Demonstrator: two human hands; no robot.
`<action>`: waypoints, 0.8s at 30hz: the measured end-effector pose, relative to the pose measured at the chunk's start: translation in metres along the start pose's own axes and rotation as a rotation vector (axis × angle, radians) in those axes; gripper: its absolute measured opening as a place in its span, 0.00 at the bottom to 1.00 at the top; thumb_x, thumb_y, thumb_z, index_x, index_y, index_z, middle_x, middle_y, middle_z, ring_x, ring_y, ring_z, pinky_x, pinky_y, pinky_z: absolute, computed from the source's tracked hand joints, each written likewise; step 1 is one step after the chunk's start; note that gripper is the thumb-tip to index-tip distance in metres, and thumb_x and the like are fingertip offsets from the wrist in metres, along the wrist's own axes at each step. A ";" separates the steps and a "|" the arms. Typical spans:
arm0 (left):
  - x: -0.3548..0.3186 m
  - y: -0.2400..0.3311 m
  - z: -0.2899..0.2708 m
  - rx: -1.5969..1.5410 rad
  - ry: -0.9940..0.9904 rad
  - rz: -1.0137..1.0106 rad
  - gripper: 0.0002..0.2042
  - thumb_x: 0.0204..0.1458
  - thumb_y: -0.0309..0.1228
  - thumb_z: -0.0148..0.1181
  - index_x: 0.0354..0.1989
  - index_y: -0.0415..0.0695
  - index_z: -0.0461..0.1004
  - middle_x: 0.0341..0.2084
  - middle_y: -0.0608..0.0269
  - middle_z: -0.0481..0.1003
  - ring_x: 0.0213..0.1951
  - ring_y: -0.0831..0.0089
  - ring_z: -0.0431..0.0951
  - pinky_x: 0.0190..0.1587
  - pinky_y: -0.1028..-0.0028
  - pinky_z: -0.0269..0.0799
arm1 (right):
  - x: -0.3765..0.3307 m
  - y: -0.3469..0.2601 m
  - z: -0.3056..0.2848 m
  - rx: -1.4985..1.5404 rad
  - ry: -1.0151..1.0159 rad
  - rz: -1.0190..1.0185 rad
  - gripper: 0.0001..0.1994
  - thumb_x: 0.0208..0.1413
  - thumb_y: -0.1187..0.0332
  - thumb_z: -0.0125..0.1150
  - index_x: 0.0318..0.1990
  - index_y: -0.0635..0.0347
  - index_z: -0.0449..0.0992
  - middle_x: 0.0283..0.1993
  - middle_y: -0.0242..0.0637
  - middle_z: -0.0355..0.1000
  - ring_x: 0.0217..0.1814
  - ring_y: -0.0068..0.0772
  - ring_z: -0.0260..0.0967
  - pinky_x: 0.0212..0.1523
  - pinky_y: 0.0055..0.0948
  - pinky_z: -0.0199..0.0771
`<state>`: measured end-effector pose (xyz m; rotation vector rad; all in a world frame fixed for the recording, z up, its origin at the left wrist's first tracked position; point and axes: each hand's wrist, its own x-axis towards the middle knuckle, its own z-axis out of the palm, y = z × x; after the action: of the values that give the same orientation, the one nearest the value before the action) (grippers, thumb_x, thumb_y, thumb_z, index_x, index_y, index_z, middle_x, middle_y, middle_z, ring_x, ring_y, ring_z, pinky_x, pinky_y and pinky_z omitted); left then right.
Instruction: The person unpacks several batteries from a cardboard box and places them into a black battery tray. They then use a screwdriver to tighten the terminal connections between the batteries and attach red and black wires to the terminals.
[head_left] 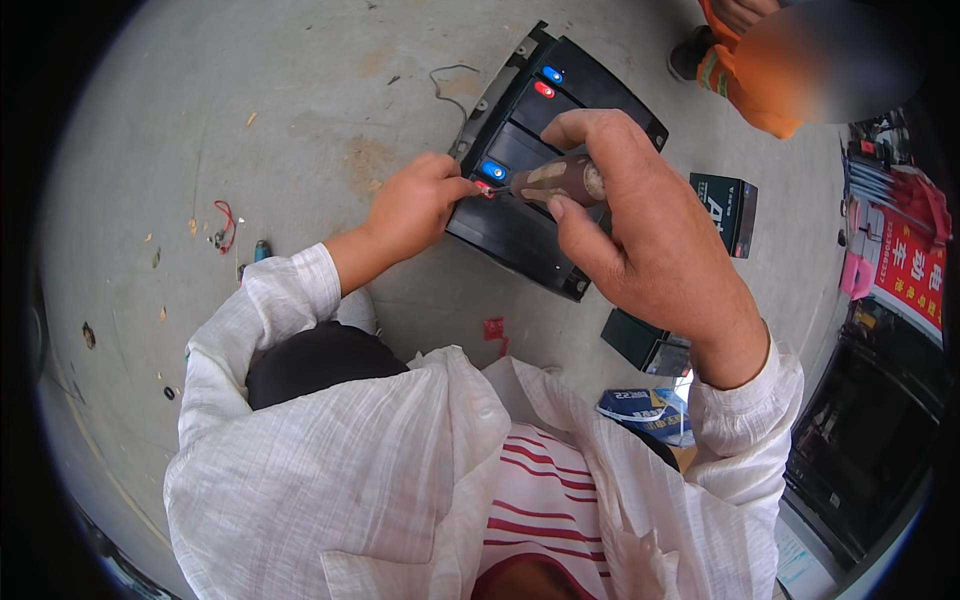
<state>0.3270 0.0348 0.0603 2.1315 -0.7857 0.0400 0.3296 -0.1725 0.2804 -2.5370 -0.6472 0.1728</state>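
Observation:
A black battery case (520, 235) lies on the floor ahead, holding batteries with blue terminals (495, 171) and red terminals (543, 89) along one side. My right hand (655, 230) is wrapped round the handle of a screwdriver (560, 181), whose shaft points left to the nearer red terminal (482, 188). My left hand (415, 205) is closed in a pinch right at that terminal, beside the screwdriver's tip. What its fingertips grip, if anything, is hidden. A thin dark wire (440, 85) curls out past the case's left side.
Dark boxes, one standing (728, 215) and one nearer me (640, 342), are to the right, with a blue packet (645, 412). A red wire (225, 225) lies left on the concrete floor. A person in orange clothing (760, 75) is at upper right, near a red sign (905, 265).

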 end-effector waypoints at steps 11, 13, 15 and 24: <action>-0.003 0.005 -0.003 0.006 -0.005 -0.012 0.12 0.47 0.19 0.62 0.40 0.45 0.82 0.39 0.58 0.74 0.43 0.55 0.77 0.42 0.61 0.75 | -0.002 -0.001 0.005 -0.073 0.035 -0.012 0.17 0.58 0.57 0.71 0.45 0.56 0.74 0.37 0.41 0.76 0.33 0.46 0.78 0.32 0.35 0.75; -0.003 0.004 -0.001 0.013 0.012 -0.024 0.11 0.47 0.19 0.62 0.40 0.45 0.82 0.39 0.58 0.74 0.42 0.55 0.78 0.41 0.61 0.75 | -0.004 -0.002 -0.002 -0.272 -0.071 0.030 0.17 0.57 0.57 0.72 0.46 0.57 0.74 0.37 0.41 0.76 0.34 0.46 0.78 0.33 0.35 0.76; -0.001 0.005 0.001 0.025 0.026 -0.042 0.10 0.48 0.20 0.61 0.39 0.45 0.81 0.38 0.58 0.74 0.41 0.55 0.78 0.41 0.60 0.75 | -0.003 -0.001 -0.001 -0.258 -0.022 0.056 0.17 0.57 0.58 0.72 0.45 0.57 0.74 0.35 0.40 0.76 0.33 0.45 0.78 0.33 0.34 0.76; 0.000 0.000 0.002 0.106 -0.015 0.092 0.14 0.45 0.20 0.60 0.41 0.47 0.79 0.37 0.61 0.74 0.39 0.56 0.78 0.39 0.59 0.75 | -0.005 0.002 0.005 -0.191 0.034 -0.008 0.17 0.53 0.58 0.72 0.41 0.56 0.72 0.34 0.36 0.75 0.32 0.43 0.76 0.27 0.38 0.73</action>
<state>0.3265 0.0332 0.0585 2.1962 -0.9076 0.1171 0.3250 -0.1744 0.2748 -2.7126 -0.6904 0.0681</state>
